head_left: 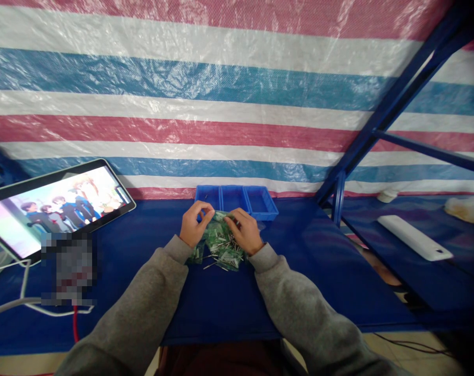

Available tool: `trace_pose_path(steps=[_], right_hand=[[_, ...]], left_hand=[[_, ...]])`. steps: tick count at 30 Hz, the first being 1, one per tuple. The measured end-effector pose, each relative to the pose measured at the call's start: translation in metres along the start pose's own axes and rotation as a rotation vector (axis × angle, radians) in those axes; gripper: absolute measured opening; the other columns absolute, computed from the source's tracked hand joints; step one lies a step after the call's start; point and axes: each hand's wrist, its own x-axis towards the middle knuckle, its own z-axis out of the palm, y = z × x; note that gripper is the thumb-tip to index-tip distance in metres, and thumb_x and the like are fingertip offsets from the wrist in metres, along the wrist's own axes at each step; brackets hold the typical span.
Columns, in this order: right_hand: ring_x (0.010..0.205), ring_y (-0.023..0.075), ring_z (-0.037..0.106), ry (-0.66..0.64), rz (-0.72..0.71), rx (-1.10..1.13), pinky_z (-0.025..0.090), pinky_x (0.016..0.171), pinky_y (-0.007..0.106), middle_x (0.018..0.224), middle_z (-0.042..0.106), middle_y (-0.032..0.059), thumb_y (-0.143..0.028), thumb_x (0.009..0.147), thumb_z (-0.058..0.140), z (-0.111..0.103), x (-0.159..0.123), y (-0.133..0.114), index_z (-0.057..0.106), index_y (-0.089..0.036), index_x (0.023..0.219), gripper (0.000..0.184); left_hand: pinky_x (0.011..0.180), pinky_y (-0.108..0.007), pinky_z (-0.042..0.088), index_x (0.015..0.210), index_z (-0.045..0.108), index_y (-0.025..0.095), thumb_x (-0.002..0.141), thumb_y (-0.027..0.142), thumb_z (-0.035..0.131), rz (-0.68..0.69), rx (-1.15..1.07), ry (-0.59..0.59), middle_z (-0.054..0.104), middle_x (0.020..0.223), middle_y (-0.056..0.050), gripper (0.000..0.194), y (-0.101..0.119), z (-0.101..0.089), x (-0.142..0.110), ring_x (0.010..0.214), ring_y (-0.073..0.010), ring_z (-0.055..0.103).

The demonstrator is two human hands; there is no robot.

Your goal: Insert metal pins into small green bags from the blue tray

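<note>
A small green-tinted plastic bag (222,214) is stretched between my hands. My left hand (194,223) pinches it near its left edge with thumb and forefinger. On the other side my right hand (246,231) has its fingers closed on the bag's right edge. Directly below lies a pile of similar green bags (217,236) with thin metal pins (210,265) among them, some loose on the table. Just behind my hands stand three joined blue bins (262,203); the left one holds a thin small item, too small to make out.
A tablet (64,209) showing a cartoon leans at the left, with white cables (25,284) and a red cable (76,324) near it. Blue metal bars (352,151) rise at the right. Beyond them a white bar-shaped device (415,237) lies on another blue table.
</note>
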Motion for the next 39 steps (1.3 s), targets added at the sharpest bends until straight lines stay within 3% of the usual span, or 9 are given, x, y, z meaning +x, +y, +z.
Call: trace_pose_path(steps=[3,7,12,17,23,26,30,35,39], right_hand=[[0.074,0.0163,0.053,0.025,0.012,0.0,0.042,0.069,0.027,0.079,0.057,0.0052,-0.03,0.091,0.04,0.0,0.0,0.0,0.057,-0.019,0.082,0.022],[0.074,0.0167,0.053,0.039,0.009,-0.007,0.041,0.068,0.027,0.076,0.056,0.0048,-0.031,0.091,0.041,0.001,-0.001,0.003,0.056,-0.02,0.079,0.023],[0.069,0.016,0.055,0.078,0.038,0.013,0.042,0.067,0.027,0.072,0.058,0.0035,-0.033,0.089,0.045,0.003,-0.001,0.003,0.06,-0.019,0.08,0.022],[0.066,0.0145,0.057,0.105,0.077,0.109,0.045,0.065,0.027,0.08,0.063,0.0037,-0.032,0.087,0.047,0.004,-0.002,0.002,0.061,-0.019,0.098,0.022],[0.059,0.0121,0.055,0.087,0.023,0.211,0.048,0.063,0.027,0.076,0.061,0.0001,-0.02,0.089,0.038,0.001,-0.005,0.002,0.047,-0.023,0.126,0.038],[0.072,0.0141,0.058,0.067,-0.053,0.201,0.049,0.07,0.03,0.088,0.061,0.0033,-0.014,0.088,0.037,0.0,-0.005,0.002,0.053,-0.025,0.12,0.038],[0.091,0.0171,0.056,0.114,-0.07,0.168,0.049,0.075,0.031,0.104,0.055,0.0062,-0.017,0.086,0.045,0.001,-0.003,0.002,0.061,-0.025,0.106,0.027],[0.099,0.0188,0.054,0.182,-0.022,0.118,0.047,0.081,0.032,0.106,0.053,0.0078,-0.024,0.087,0.046,0.002,-0.001,0.004,0.06,-0.021,0.091,0.015],[0.082,0.0165,0.058,0.119,0.005,0.101,0.046,0.075,0.029,0.087,0.061,0.0048,-0.025,0.09,0.041,0.004,-0.001,0.007,0.057,-0.019,0.091,0.017]], left_hand=[[0.07,-0.025,0.045,0.095,0.057,0.015,0.083,0.037,0.054,0.036,0.024,-0.044,0.06,0.093,-0.006,0.025,-0.004,0.005,-0.002,0.082,-0.0149,0.056],[0.069,-0.025,0.044,0.085,0.061,0.015,0.081,0.04,0.057,0.004,0.094,-0.113,0.062,0.08,-0.003,0.026,-0.01,0.012,-0.007,0.072,-0.0136,0.056],[0.065,-0.022,0.042,0.074,0.062,0.015,0.079,0.039,0.06,-0.037,0.106,-0.087,0.061,0.068,0.001,0.025,-0.011,0.014,-0.009,0.064,-0.0112,0.054],[0.063,-0.021,0.04,0.067,0.061,0.014,0.078,0.037,0.061,-0.042,0.102,-0.022,0.058,0.062,0.003,0.025,-0.01,0.015,-0.01,0.061,-0.0098,0.052],[0.062,-0.022,0.039,0.069,0.062,0.013,0.078,0.038,0.061,-0.1,0.011,0.009,0.058,0.062,0.001,0.026,-0.012,0.016,-0.009,0.06,-0.0103,0.051],[0.06,-0.021,0.04,0.089,0.062,0.014,0.077,0.036,0.062,-0.156,-0.138,0.025,0.058,0.062,0.002,0.026,-0.014,0.017,-0.009,0.058,-0.01,0.051],[0.054,-0.02,0.04,0.115,0.048,0.016,0.078,0.035,0.061,-0.193,-0.287,-0.02,0.051,0.055,0.006,0.043,-0.012,0.018,-0.01,0.05,-0.0085,0.048],[0.076,-0.027,0.045,0.093,0.062,0.015,0.087,0.037,0.046,-0.035,-0.19,-0.059,0.059,0.084,-0.005,0.028,-0.005,0.018,-0.011,0.08,-0.0153,0.057],[0.077,-0.028,0.044,0.079,0.064,0.014,0.081,0.04,0.056,0.084,-0.061,-0.09,0.059,0.086,-0.007,0.028,-0.006,0.019,-0.012,0.082,-0.0171,0.056]])
